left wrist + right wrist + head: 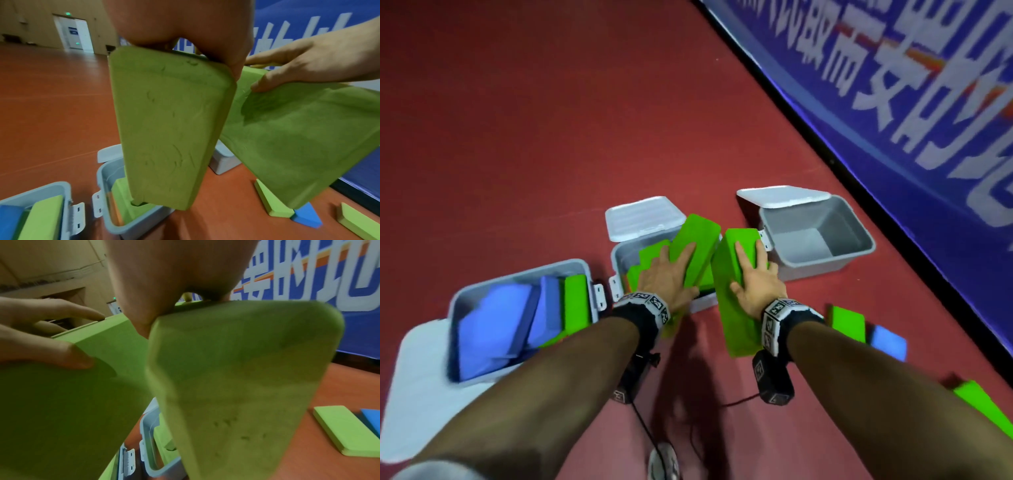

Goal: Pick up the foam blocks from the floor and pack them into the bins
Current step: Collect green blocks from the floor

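Observation:
My left hand [671, 274] grips a green foam block [697, 240] tilted over the middle grey bin [616, 262], which holds other green blocks. Beside it my right hand [753, 284] grips a second green foam block [736, 308], held on edge above the floor between the middle bin and the empty right bin [815, 265]. The two held blocks nearly touch. In the left wrist view my block [170, 129] hangs above the middle bin [127, 225]. The right wrist view is filled by its block [236, 378]. The left bin [517, 280] holds blue and green blocks.
Loose on the red floor at my right lie a green block [847, 323], a blue block [888, 342] and another green block [986, 407]. All three bin lids hang open. A blue banner [893, 85] runs along the right side. A cable and a shoe [664, 462] are below my arms.

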